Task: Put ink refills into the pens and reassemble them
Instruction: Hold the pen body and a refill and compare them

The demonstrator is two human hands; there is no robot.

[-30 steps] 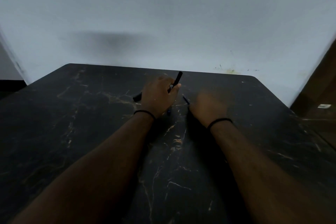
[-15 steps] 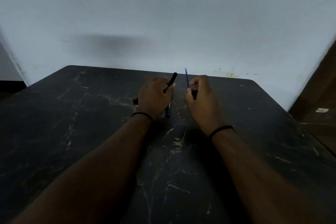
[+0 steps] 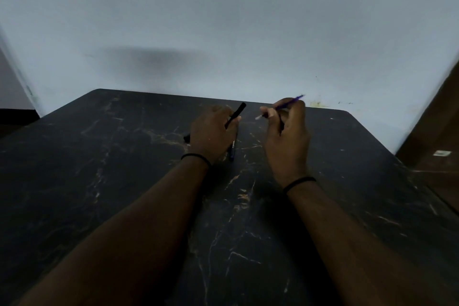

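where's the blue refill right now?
Head view, right of centre: the blue refill is pinched in the right hand, raised above the table, pale tip pointing left toward the black pen barrel in the left hand.

We see a dim picture. The dark worktop (image 3: 124,181) swallows most of the light. A soft gray shadow (image 3: 149,59) sits on the pale wall (image 3: 223,7). The ink refill (image 3: 289,104) looks blurry. The picture's edges bend and lean.

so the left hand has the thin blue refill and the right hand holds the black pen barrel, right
Swapped. The head view shows the left hand holding the black pen barrel, while the right hand holds the thin blue refill.
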